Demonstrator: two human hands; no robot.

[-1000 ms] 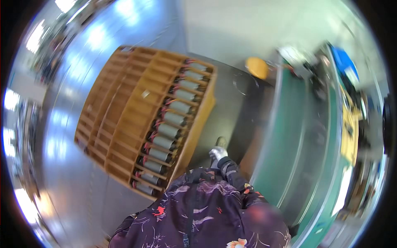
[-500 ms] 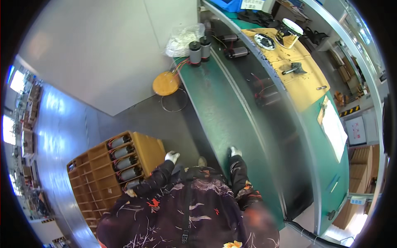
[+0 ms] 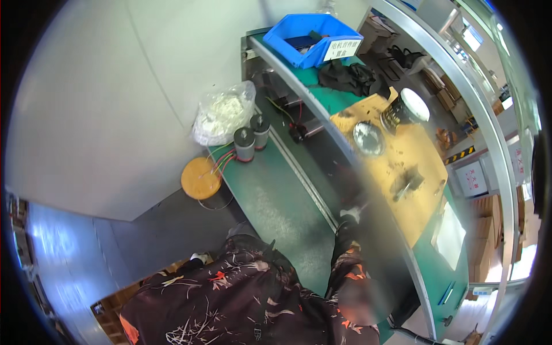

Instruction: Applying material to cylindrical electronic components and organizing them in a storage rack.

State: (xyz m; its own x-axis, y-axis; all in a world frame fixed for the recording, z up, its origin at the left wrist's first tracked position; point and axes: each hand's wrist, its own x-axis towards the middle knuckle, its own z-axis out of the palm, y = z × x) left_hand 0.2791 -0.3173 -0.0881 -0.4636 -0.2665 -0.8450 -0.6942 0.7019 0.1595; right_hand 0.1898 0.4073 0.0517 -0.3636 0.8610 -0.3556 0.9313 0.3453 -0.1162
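Note:
My right hand [image 3: 351,215], in a white glove, reaches over the dark lane beside the green bench [image 3: 270,195]; its fingers are blurred, and I cannot make out whether they hold anything. Low at my left side, my gloved left hand [image 3: 199,257] shows only in part, close to the divided cardboard box [image 3: 109,313]. Two grey cylindrical motors, one in front [image 3: 244,145] and one behind [image 3: 260,131], stand upright at the bench's far end with coloured wires trailing. Another motor [image 3: 307,130] lies in the dark lane farther off.
A clear bag of pale pieces [image 3: 225,117] leans by the wall above a round wooden stool [image 3: 201,178]. On the right-hand shelf are a blue bin [image 3: 310,49], black cloth [image 3: 351,79], stained cardboard [image 3: 411,215] with a tub [image 3: 405,109], round lid [image 3: 368,138] and black-smeared tool [image 3: 408,183], plus paper [image 3: 448,237].
My view has turned toward the far end of the bench, bringing the whole blue bin in. My right hand has moved from the green bench to the dark lane. The divided box is now mostly hidden.

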